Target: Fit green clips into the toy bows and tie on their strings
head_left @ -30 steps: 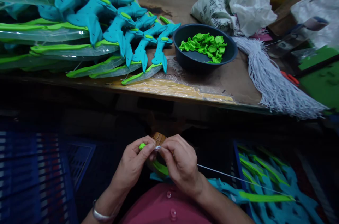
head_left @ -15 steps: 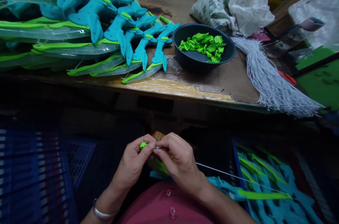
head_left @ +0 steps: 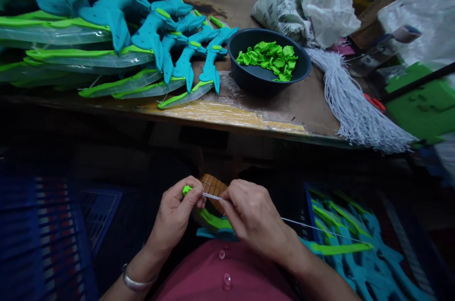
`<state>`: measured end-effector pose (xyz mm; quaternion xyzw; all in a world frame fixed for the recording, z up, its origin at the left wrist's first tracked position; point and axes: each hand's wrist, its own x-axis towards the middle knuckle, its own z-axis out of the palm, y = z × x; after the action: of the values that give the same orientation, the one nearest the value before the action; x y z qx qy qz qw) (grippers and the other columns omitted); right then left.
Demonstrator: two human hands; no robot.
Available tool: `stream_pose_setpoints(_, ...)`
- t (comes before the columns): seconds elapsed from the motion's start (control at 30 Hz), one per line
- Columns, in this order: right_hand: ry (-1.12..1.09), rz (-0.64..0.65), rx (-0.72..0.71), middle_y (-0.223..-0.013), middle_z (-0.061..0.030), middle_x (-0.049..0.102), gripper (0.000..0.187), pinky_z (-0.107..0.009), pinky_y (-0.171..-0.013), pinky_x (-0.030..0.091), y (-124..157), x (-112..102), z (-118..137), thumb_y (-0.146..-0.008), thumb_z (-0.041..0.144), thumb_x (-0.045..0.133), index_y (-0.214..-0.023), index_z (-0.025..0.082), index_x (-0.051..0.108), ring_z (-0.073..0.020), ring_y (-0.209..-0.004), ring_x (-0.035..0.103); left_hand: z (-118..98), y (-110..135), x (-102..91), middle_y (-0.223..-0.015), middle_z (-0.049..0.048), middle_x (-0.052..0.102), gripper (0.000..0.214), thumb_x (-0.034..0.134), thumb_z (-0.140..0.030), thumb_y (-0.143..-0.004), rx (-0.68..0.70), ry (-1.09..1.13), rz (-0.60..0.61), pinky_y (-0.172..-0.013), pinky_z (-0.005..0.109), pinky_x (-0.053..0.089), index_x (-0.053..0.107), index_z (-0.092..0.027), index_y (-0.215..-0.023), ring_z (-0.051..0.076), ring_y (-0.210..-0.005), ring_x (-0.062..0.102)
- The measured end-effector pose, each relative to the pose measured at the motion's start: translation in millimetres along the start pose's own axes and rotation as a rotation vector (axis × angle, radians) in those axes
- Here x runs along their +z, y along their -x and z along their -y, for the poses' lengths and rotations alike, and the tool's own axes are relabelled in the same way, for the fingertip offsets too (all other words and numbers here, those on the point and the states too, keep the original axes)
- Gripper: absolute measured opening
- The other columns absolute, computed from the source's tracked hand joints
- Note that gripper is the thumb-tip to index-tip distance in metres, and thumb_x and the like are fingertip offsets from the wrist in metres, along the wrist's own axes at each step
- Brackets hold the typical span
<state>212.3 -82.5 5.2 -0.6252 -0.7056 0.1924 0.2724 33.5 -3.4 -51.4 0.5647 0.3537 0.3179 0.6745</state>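
Note:
My left hand (head_left: 176, 213) pinches a small bright green plastic piece (head_left: 186, 190) between thumb and fingers. From there a doubled white string (head_left: 212, 196) runs taut to my right hand (head_left: 256, 213), whose thumb and fingertips are closed on it. Across my lap, beneath both hands, lies a teal and green toy bow (head_left: 343, 248); its middle is partly hidden by my right hand and forearm. Its string stretches from behind my right hand to the tip of the green limb. Behind my fingers a brown slatted surface (head_left: 214, 185) shows.
On the table (head_left: 227, 118), several teal and green toy bows (head_left: 117, 12) are piled at left. A dark bowl (head_left: 245, 80) holds green pieces. A bundle of white strings (head_left: 351, 102) hangs over the edge near a white sack (head_left: 277, 9). A blue crate (head_left: 308, 206) of bows stands at lower right.
My hands have drawn apart, pulling a short length of doubled string straight between them. The view has shifted slightly, and more of the brown slatted surface shows.

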Motion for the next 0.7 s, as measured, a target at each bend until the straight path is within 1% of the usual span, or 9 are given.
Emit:
stream_pose_setpoints(0.07,0.03,-0.008,-0.024,-0.076,-0.003,0.058,0.019,-0.029,-0.063,0.035,1.4,-0.6,-0.5,-0.1,0.016,0.05,-0.082,0.015,0.057,-0.0153,-0.068,0.052,-1.5,-2.5,1.2,-0.071,-0.0024,0.052,0.029,0.058,-0.033,-0.101,-0.002,0.006,0.022,-0.064,0.028,0.041,0.058,-0.02,-0.075,0.013,-0.066,0.052)
stream_pose_setpoints(0.13,0.031,-0.043,-0.039,-0.074,-0.0029,0.059,0.022,-0.029,-0.063,0.036,1.9,0.7,-0.9,-0.102,0.018,0.05,-0.082,0.015,0.06,-0.0148,-0.067,0.052,-3.9,-4.8,2.6,-0.072,-0.0021,0.053,0.03,0.057,-0.033,-0.101,0.005,-0.003,0.062,-0.065,0.028,0.041,0.058,-0.019,-0.074,0.013,-0.066,0.052)
stream_pose_setpoints(0.23,-0.023,-0.114,-0.043,-0.074,-0.0023,0.061,0.023,-0.027,-0.063,0.038,2.6,4.8,-2.3,-0.102,0.02,0.053,-0.082,0.015,0.063,-0.0135,-0.066,0.054,-7.1,-6.4,4.3,-0.074,-0.0015,0.053,0.03,0.057,-0.032,-0.101,0.018,-0.021,0.105,-0.065,0.027,0.041,0.058,-0.019,-0.074,0.013,-0.067,0.053)
stream_pose_setpoints(0.33,-0.093,-0.142,-0.036,-0.074,-0.0018,0.064,0.02,-0.026,-0.063,0.04,4.7,8.9,-4.0,-0.101,0.02,0.058,-0.083,0.015,0.064,-0.0127,-0.066,0.056,-8.0,-6.0,4.6,-0.075,-0.0013,0.053,0.03,0.056,-0.032,-0.101,0.007,-0.015,0.106,-0.066,0.027,0.041,0.058,-0.019,-0.075,0.013,-0.068,0.052)
stream_pose_setpoints(0.43,-0.132,-0.141,-0.043,-0.077,-0.0022,0.067,0.016,-0.027,-0.064,0.043,7.0,11.0,-3.5,-0.101,0.02,0.058,-0.087,0.016,0.066,-0.0133,-0.068,0.058,-7.1,-5.4,4.1,-0.076,-0.0013,0.053,0.028,0.057,-0.032,-0.101,-0.006,0.003,0.096,-0.067,0.027,0.042,0.059,-0.019,-0.076,0.013,-0.068,0.053)
stream_pose_setpoints(0.5,-0.151,-0.116,-0.047,-0.08,-0.0034,0.068,0.015,-0.027,-0.066,0.046,7.5,11.2,-1.5,-0.102,0.016,0.055,-0.094,0.016,0.067,-0.0144,-0.071,0.06,-6.6,-5.3,4.3,-0.076,-0.0014,0.053,0.028,0.057,-0.032,-0.101,-0.005,0.007,0.09,-0.066,0.026,0.042,0.059,-0.019,-0.076,0.013,-0.068,0.052)
stream_pose_setpoints(0.57,-0.153,-0.083,-0.047,-0.083,-0.005,0.068,0.018,-0.028,-0.068,0.047,7.0,10.9,1.2,-0.101,0.012,0.05,-0.1,0.015,0.068,-0.0154,-0.075,0.06,-6.5,-5.2,4.8,-0.075,-0.0014,0.053,0.029,0.057,-0.031,-0.101,-0.003,0.008,0.085,-0.066,0.026,0.041,0.058,-0.019,-0.074,0.013,-0.068,0.052)
stream_pose_setpoints(0.63,-0.119,-0.062,-0.05,-0.083,-0.0058,0.066,0.021,-0.029,-0.068,0.047,5.8,10.1,3.1,-0.1,0.009,0.047,-0.099,0.013,0.068,-0.0161,-0.075,0.059,-6.1,-4.9,5.1,-0.075,-0.0015,0.053,0.029,0.057,-0.032,-0.101,-0.002,0.006,0.086,-0.066,0.027,0.041,0.058,-0.019,-0.074,0.013,-0.067,0.052)
stream_pose_setpoints(0.7,-0.023,-0.073,-0.057,-0.079,-0.0057,0.063,0.022,-0.031,-0.067,0.044,4.8,7.8,2.6,-0.099,0.01,0.046,-0.09,0.013,0.066,-0.0166,-0.072,0.056,-4.8,-4.6,4.3,-0.074,-0.0016,0.053,0.029,0.057,-0.033,-0.101,-0.016,-0.002,0.082,-0.066,0.027,0.041,0.058,-0.019,-0.075,0.013,-0.067,0.052)
